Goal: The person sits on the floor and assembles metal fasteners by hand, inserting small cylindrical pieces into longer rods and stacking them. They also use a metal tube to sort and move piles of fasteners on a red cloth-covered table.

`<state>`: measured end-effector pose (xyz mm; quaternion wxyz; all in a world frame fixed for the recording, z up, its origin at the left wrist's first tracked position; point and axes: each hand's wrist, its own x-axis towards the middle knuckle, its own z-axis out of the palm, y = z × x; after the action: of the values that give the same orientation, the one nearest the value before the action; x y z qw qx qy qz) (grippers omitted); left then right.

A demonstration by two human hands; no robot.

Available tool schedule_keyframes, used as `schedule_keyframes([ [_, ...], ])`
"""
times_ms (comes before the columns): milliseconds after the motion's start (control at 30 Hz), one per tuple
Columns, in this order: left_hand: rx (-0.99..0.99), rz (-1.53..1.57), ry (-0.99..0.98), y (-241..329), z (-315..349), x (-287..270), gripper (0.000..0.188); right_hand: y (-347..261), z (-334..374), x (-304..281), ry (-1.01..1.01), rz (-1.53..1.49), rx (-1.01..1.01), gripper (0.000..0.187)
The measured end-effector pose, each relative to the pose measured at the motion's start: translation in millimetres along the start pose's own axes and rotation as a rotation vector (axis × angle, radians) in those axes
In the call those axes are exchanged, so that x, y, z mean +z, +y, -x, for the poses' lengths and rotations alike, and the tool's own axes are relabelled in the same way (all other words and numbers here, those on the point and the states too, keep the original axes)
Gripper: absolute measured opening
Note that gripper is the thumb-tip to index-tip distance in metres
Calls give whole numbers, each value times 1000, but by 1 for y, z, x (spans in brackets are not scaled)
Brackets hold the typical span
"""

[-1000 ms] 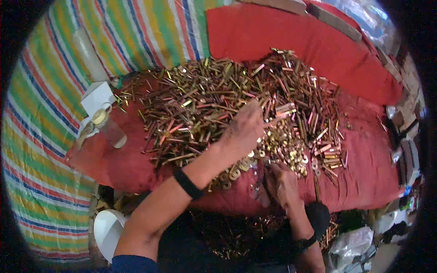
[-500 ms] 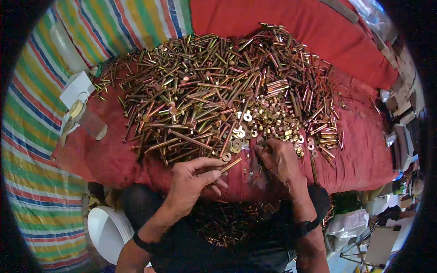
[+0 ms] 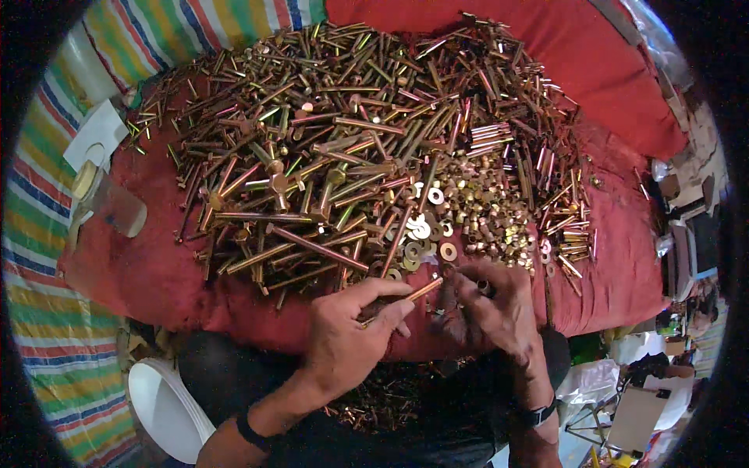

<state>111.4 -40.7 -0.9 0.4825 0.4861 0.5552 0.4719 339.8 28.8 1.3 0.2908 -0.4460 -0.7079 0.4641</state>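
Observation:
My left hand [image 3: 351, 324] pinches a brass-coloured bolt [image 3: 425, 289] between thumb and fingers, its free end pointing up and to the right. Close to that end is my right hand [image 3: 499, 308], its fingers curled. A small hollow metal piece [image 3: 484, 288], like a nut or sleeve, shows between them; what the fingertips pinch is too dark to make out. Just beyond the hands lie flat washers [image 3: 448, 251] and a heap of nuts [image 3: 488, 214]. A large pile of long bolts [image 3: 312, 175] spreads behind and to the left.
The red cloth [image 3: 179, 288] covers the padded work surface. At the left stand a jar with a yellowish lid [image 3: 109, 199] and a white box [image 3: 95, 134]. White stacked tubs [image 3: 168, 405] sit low at left. More bolts [image 3: 374, 409] lie below the front edge.
My left hand has moved right with the bolt, toward my right hand. My right hand has drawn back from the washers and nuts with a small metal piece. The view has shifted slightly.

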Motion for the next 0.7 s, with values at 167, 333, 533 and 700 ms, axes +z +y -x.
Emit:
schedule_keyframes([
  [167,293,-250,71,-11,-1,0,20,5,9,15,-33,-14,86,35],
  [333,666,-514,54,-22,0,5,27,1,13,12,-117,411,-347,45],
  [533,568,-355,53,-19,-1,14,23,-28,15,-7,-60,305,-114,40],
  [700,202,-82,8,-4,4,6,10,-23,10,-19,-63,475,-227,42],
])
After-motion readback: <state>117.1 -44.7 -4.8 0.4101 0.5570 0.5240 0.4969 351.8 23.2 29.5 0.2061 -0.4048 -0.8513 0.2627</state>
